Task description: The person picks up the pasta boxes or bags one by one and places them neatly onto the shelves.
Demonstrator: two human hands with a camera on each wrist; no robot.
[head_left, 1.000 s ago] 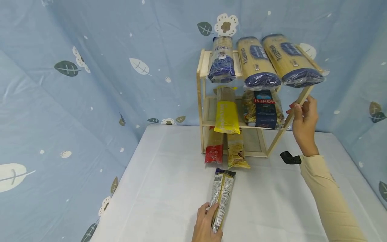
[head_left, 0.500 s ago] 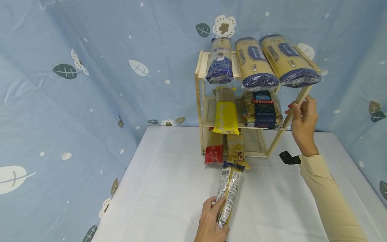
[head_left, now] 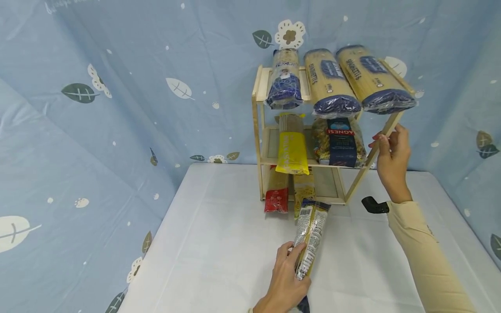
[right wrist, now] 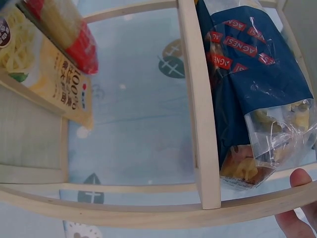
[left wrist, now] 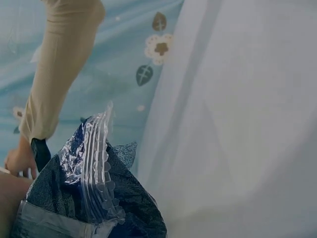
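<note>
My left hand [head_left: 285, 280] grips a long pasta packet [head_left: 313, 237] with white printed label and dark blue ends, above the white table. In the left wrist view, the packet's dark blue end with a crinkled clear seal [left wrist: 101, 183] fills the lower left. Its far end overlaps the front of a yellow noodle packet [head_left: 304, 189] on the bottom tier of a wooden rack [head_left: 355, 186]. My right hand [head_left: 395, 161] holds the rack's right side post, fingers and thumb around it. A bit of that hand [right wrist: 297, 220] shows at the lower right of the right wrist view.
Two spaghetti packets [head_left: 332, 78] and a blue-ended packet [head_left: 285, 80] lie on the top tier. The middle tier bears a yellow packet [head_left: 292, 148] and an Agnesi pasta bag [head_left: 340, 141]. A red-ended packet [head_left: 276, 200] lies at the bottom left. Patterned blue cloth surrounds the table.
The left hand has carried the pasta packet forward and to the right, up to the front of the bottom tier. My right hand keeps its hold on the rack post.
</note>
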